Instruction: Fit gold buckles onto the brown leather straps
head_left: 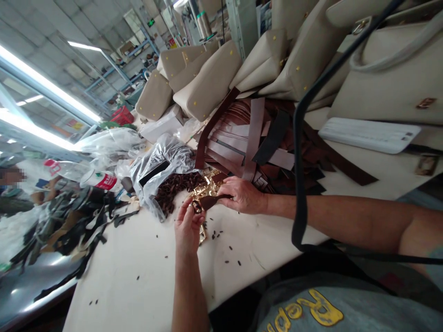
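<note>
A short brown leather strap [212, 201] stretches between my two hands above the white table. Pinched in the fingers of my left hand [187, 223] is a gold buckle [197, 206] at the strap's left end. My right hand [242, 196] grips the strap's other end between thumb and fingers. Just behind my hands lies a pile of gold buckles [208, 184], partly hidden by them. Dark brown leather loops [173, 191] spill from a plastic bag to the left. Further back is a large heap of brown leather strips [238, 133].
Several beige handbags [211, 83] stand along the back. A white flat case [370, 134] lies at right. Clear plastic bags [162, 159] and dark scraps [79, 221] crowd the left. Small black bits dot the white table [138, 295]. A black cord [300, 184] hangs across the near view.
</note>
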A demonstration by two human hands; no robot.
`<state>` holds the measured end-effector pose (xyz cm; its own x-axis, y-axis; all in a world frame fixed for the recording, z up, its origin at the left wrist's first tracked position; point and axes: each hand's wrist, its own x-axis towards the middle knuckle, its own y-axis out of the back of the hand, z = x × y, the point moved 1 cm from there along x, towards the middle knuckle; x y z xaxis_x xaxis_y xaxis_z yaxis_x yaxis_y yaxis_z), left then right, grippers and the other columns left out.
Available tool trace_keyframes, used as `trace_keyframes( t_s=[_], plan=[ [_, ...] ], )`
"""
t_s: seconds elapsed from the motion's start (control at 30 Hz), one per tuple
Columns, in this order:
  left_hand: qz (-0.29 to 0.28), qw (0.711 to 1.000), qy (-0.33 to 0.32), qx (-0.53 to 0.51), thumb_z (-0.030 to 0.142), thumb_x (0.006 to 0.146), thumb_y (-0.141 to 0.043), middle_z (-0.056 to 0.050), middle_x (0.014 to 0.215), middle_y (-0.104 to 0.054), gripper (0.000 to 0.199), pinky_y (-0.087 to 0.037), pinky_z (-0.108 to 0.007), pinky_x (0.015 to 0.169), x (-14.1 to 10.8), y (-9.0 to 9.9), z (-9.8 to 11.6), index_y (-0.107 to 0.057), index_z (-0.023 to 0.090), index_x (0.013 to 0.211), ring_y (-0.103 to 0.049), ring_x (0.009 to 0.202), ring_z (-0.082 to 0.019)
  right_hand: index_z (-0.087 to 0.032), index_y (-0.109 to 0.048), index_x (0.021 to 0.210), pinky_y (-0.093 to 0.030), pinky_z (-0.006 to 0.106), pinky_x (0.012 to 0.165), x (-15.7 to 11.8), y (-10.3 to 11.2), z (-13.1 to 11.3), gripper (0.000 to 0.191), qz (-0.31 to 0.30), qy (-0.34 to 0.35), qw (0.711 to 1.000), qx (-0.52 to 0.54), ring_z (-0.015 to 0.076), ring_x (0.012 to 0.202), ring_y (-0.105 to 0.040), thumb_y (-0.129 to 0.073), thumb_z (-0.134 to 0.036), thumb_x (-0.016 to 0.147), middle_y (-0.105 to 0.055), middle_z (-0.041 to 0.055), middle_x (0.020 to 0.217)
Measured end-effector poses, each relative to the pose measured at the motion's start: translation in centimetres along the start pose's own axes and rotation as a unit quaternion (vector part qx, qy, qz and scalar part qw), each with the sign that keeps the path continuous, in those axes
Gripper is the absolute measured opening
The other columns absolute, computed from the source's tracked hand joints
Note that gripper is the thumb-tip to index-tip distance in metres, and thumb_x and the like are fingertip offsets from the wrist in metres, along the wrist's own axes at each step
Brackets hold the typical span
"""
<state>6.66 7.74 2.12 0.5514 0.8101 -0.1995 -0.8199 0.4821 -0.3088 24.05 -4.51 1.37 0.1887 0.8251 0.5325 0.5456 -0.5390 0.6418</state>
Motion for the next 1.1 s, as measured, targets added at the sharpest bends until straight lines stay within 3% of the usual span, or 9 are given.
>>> trace_keyframes(
  t_s=[0.1,0.3,0.6,0.93,1.1],
  plan=[
    [-0.019,1.000,0.015,0.003,0.040,0.062,-0.089,0.000,0.074,-0.069,0.046,-0.052,-0.016,0.054,0.0,-0.3,-0.2,-0.073,0.018,0.100,-0.068,0.056,-0.009,-0.015,-0.069,0.083,-0.041,0.036,0.096,0.1,-0.3,0.1,0.014,0.009,0.008,1.000,-0.008,0.0194,0.083,-0.061,-0.059,-0.024,0.089,-0.070,0.0057,0.082],
    [0.012,0.999,0.011,0.030,0.042,0.056,-0.091,-0.005,0.084,-0.075,0.050,-0.055,-0.020,0.057,-0.1,-1.0,-1.2,-0.070,0.016,0.093,-0.072,0.062,-0.015,-0.015,-0.069,0.081,-0.040,0.037,0.093,0.1,-0.6,0.3,0.016,0.019,0.025,0.999,-0.044,0.0196,0.081,-0.059,-0.056,-0.021,0.088,-0.069,0.0062,0.080],
    [0.046,0.997,-0.003,0.064,0.043,0.052,-0.091,-0.004,0.078,-0.074,0.052,-0.051,-0.019,0.053,0.3,-1.0,-1.7,-0.068,0.015,0.090,-0.071,0.059,-0.014,-0.016,-0.067,0.080,-0.037,0.038,0.092,0.1,-0.3,-0.1,0.024,-0.018,0.083,0.991,-0.105,0.0191,0.081,-0.056,-0.050,-0.026,0.094,-0.066,0.0058,0.079],
    [-0.012,0.997,0.050,0.056,0.042,0.048,-0.094,-0.002,0.068,-0.071,0.052,-0.045,-0.016,0.047,0.4,-0.9,-1.5,-0.067,0.014,0.083,-0.064,0.050,-0.010,-0.016,-0.067,0.081,-0.040,0.036,0.089,0.1,-0.2,0.0,0.025,-0.055,0.115,0.987,-0.097,0.0184,0.078,-0.057,-0.051,-0.028,0.094,-0.066,0.0055,0.075],
    [-0.013,0.997,0.039,0.068,0.041,0.051,-0.093,-0.001,0.065,-0.070,0.048,-0.045,-0.016,0.046,0.4,-0.7,-1.4,-0.067,0.014,0.082,-0.064,0.049,-0.010,-0.015,-0.069,0.105,-0.041,0.036,0.093,0.0,-0.4,-0.1,0.024,-0.043,0.085,0.993,-0.075,0.0193,0.085,-0.059,-0.057,-0.032,0.093,-0.072,0.0070,0.092]
  ],
)
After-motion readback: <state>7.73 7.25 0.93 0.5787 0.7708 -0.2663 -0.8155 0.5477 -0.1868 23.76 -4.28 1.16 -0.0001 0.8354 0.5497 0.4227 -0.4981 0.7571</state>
